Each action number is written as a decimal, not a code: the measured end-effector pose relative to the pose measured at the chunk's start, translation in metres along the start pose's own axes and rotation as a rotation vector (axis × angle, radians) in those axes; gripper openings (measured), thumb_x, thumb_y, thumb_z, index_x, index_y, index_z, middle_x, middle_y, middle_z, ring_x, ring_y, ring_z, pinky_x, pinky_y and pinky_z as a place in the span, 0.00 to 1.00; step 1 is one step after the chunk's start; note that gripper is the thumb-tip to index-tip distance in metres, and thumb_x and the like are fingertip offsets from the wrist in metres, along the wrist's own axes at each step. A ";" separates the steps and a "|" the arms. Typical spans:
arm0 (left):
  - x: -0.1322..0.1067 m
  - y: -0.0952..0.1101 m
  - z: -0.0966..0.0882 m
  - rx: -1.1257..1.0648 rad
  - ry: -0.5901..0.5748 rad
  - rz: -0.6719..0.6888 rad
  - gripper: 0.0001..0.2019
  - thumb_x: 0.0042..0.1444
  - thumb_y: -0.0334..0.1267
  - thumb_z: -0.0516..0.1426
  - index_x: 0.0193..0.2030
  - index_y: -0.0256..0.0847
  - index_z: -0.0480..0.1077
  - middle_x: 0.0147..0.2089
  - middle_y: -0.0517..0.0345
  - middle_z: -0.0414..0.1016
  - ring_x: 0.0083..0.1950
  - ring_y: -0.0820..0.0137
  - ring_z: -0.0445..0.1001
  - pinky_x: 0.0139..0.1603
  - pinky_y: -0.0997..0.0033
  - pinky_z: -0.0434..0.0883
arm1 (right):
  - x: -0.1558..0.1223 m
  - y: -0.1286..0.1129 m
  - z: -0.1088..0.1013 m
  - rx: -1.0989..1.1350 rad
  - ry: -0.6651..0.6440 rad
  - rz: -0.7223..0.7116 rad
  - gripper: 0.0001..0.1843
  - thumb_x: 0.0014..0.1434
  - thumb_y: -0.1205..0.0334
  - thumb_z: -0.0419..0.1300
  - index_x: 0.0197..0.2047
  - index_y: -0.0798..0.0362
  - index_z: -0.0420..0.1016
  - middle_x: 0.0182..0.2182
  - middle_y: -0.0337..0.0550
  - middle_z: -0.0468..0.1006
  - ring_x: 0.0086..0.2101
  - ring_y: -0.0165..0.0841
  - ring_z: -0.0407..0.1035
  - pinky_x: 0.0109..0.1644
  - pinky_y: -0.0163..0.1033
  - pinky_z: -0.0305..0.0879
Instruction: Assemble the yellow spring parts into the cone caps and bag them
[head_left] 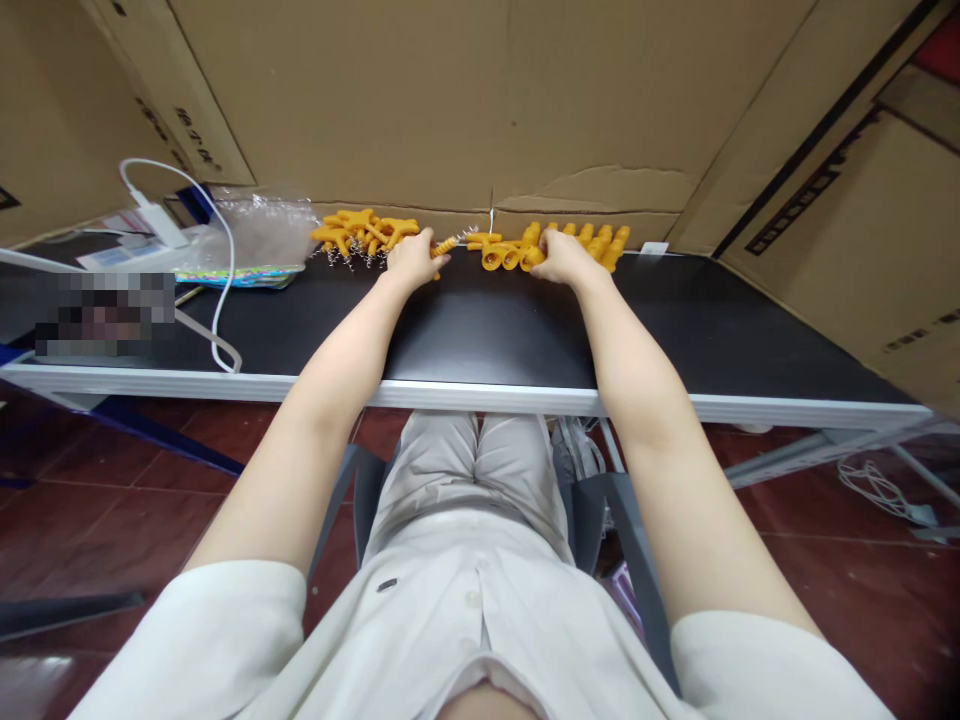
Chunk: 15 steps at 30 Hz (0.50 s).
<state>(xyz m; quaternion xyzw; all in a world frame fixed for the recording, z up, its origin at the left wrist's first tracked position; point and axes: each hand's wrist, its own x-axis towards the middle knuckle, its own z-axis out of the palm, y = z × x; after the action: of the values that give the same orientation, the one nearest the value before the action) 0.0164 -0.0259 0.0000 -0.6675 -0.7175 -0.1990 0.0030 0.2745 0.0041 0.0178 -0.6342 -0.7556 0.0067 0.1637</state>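
Note:
My left hand [412, 258] is closed around a corkscrew [450, 243] with a yellow-orange handle, its metal spiral pointing right. A pile of similar corkscrews [356, 232] with branched handles lies just left of this hand, spirals sticking out. On the right, my right hand [561, 256] has its fingers closed on a hollow yellow cone [535, 258] at the end of a group. More yellow cones [606, 245] lie in rows behind and right of it, partly covered by the hand. Another yellow handle piece [484, 240] rests between my hands, near two open-ended cones [501, 258].
Tall cardboard [420, 100] walls off the back of the black table [487, 330]. At left lie clear plastic bags [259, 235], a white charger [161, 222] with its looping cable [225, 290], and a blurred patch. A small white tag [655, 248] lies at the back right.

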 end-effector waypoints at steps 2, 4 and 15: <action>0.002 -0.002 0.002 -0.011 0.002 0.010 0.25 0.69 0.46 0.64 0.70 0.44 0.73 0.67 0.42 0.79 0.72 0.46 0.75 0.75 0.51 0.70 | 0.000 -0.001 0.000 -0.015 0.007 -0.032 0.23 0.60 0.73 0.67 0.59 0.57 0.80 0.59 0.59 0.84 0.60 0.55 0.80 0.67 0.56 0.77; 0.005 -0.005 0.006 -0.023 0.016 0.031 0.27 0.65 0.42 0.66 0.70 0.45 0.74 0.65 0.43 0.80 0.71 0.46 0.76 0.73 0.51 0.71 | 0.001 -0.001 0.001 -0.028 0.017 -0.065 0.21 0.60 0.72 0.66 0.57 0.56 0.82 0.58 0.58 0.85 0.59 0.55 0.80 0.66 0.57 0.78; 0.012 -0.008 0.012 -0.053 0.004 0.249 0.24 0.62 0.36 0.62 0.64 0.40 0.79 0.63 0.39 0.81 0.66 0.45 0.78 0.68 0.53 0.74 | 0.007 0.004 0.010 -0.011 0.024 -0.148 0.20 0.57 0.73 0.71 0.53 0.56 0.88 0.49 0.56 0.89 0.54 0.54 0.83 0.65 0.57 0.80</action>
<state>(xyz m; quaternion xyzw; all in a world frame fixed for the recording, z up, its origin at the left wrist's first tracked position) 0.0102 -0.0116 -0.0102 -0.7508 -0.6237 -0.2173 0.0116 0.2749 0.0132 0.0089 -0.5775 -0.7985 -0.0175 0.1693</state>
